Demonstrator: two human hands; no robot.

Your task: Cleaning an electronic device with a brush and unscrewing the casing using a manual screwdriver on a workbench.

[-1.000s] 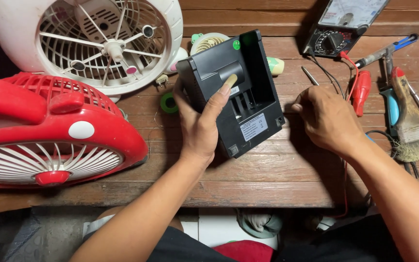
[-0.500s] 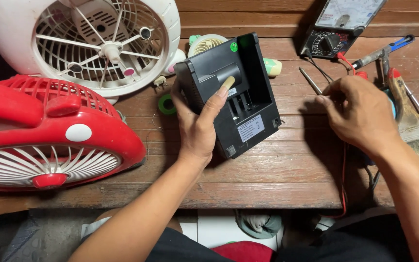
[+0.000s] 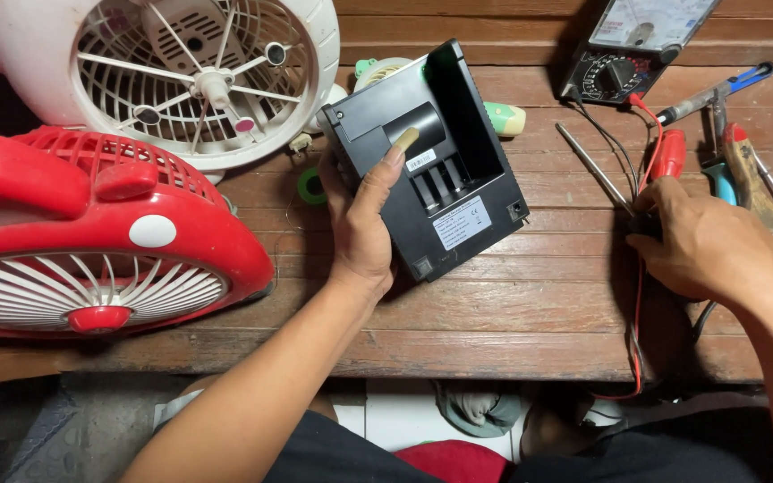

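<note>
Left hand (image 3: 361, 234) grips black box (image 3: 431, 161), forefinger extended.

One head-worn camera — looking steeply down, close over the wooden workbench (image 3: 530, 313).

Brown wooden plank bench (image 3: 530, 309). On it: red fan (image 3: 91, 237) at left, white fan grille (image 3: 181, 76) behind it, black box (image 3: 436, 170) mid-bench, green tape roll (image 3: 311, 188) beside the box, multimeter (image 3: 637, 45) at back right with red and black leads (image 3: 641, 295), screwdrivers (image 3: 717, 94) and brush (image 3: 762, 192) far right.
</note>
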